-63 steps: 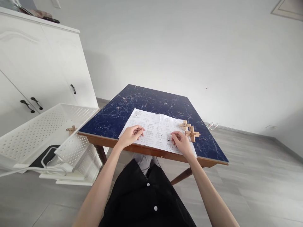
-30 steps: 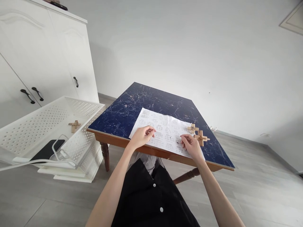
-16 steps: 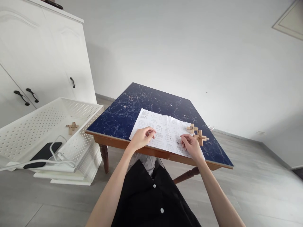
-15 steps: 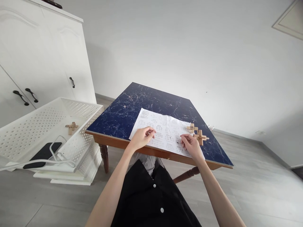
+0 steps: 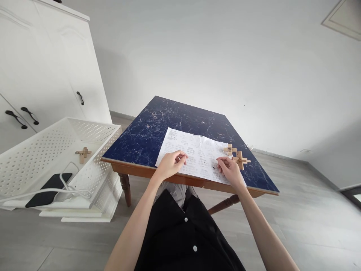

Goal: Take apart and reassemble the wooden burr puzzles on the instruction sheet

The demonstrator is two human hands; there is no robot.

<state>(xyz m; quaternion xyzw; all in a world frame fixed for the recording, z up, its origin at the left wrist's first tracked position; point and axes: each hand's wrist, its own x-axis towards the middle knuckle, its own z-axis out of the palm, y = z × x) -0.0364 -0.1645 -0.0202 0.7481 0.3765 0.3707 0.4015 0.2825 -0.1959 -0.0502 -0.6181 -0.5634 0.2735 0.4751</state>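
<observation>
A printed instruction sheet [image 5: 194, 145] lies on the blue table, its columns of small drawings too faint to read. On its left part rests my left hand [image 5: 172, 164], fingers loosely bent, a gap between thumb and fingertips, holding nothing visible. My right hand [image 5: 230, 171] lies over the sheet's right part, also loosely curled and without an object. Just beyond it, two interlocking wooden puzzle pieces made of crossed sticks stand near the sheet's right edge: a smaller piece [image 5: 229, 149] and a larger piece [image 5: 240, 161], both with dark markings. My right fingers are apart from them.
The dark blue marbled table [image 5: 180, 113] has a wooden rim. At left stands a white perforated basket [image 5: 93, 130] with another wooden cross piece [image 5: 83, 153], a black flat device [image 5: 49, 190] and a white cable [image 5: 63, 180]. Behind it is a white cabinet [image 5: 56, 64].
The view has shifted slightly, so the basket and cabinet sit a little further left. Both hands stay at about the same spots on the sheet.
</observation>
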